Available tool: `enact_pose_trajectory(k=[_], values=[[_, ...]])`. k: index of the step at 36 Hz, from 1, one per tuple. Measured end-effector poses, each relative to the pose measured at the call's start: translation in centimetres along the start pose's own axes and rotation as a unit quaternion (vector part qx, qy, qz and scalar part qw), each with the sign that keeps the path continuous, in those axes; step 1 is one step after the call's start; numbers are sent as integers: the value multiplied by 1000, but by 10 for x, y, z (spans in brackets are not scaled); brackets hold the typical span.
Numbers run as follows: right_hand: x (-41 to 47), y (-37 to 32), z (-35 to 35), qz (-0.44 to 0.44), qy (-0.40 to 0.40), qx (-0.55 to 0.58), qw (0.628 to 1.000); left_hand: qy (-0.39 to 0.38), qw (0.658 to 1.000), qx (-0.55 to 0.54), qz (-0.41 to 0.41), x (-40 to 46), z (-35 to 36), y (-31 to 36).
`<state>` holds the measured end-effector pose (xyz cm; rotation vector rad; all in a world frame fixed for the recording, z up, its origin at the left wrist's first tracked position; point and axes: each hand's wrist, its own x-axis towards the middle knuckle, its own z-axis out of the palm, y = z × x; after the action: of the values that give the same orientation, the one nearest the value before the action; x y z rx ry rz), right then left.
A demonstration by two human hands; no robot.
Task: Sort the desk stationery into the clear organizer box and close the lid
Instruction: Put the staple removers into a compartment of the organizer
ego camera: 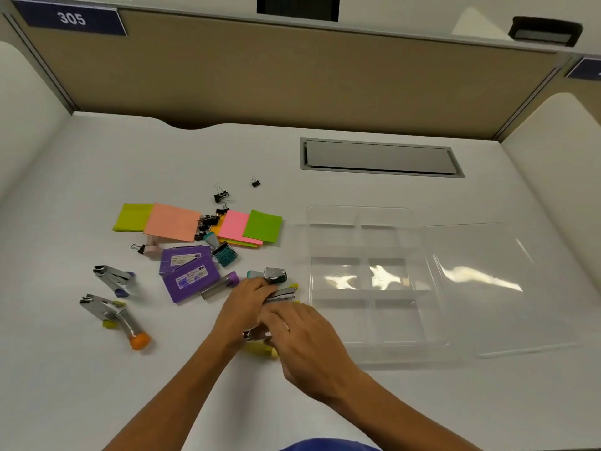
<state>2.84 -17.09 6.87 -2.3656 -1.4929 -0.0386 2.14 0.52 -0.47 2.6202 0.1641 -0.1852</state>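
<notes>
The clear organizer box (364,255) lies on the white desk at the right, its compartments bare and its lid (494,288) swung open to the right. Both hands meet just left of the box. My left hand (242,307) and my right hand (302,340) are both closed around a yellow-tipped stapler (283,293). Its metal rear shows between the hands, and yellow plastic pokes out beneath. A teal-ended stapler (271,275) lies just beyond my left fingers.
Sticky-note pads (172,221) in green, orange and pink, black binder clips (221,195), purple staple boxes (190,275), a teal stamp (224,254) and two more staplers (113,276) lie scattered left of the hands. A grey cable hatch (380,157) sits behind the box.
</notes>
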Motion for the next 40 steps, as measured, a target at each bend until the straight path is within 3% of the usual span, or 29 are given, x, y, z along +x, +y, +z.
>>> enact_pose_trajectory(k=[5, 12, 19, 22, 25, 30, 40], values=[[-7, 16, -27, 105, 16, 44, 993, 79, 994, -70, -16, -14, 6, -4], [-34, 70, -44, 267, 36, 128, 954, 143, 982, -124, -10, -30, -10, 13], [-51, 95, -52, 385, 72, 230, 891, 105, 979, -149, 91, -22, -27, 60], [-54, 100, -56, 430, 103, 276, 853, 73, 979, -123, 148, -11, -29, 79], [-56, 100, -60, 440, 116, 297, 839, 51, 980, -44, 187, 3, -27, 96], [-60, 98, -65, 444, 115, 283, 842, -11, 979, 110, 171, 15, -20, 117], [-70, 97, -64, 451, 119, 260, 845, -48, 965, 206, 155, 22, 0, 124]])
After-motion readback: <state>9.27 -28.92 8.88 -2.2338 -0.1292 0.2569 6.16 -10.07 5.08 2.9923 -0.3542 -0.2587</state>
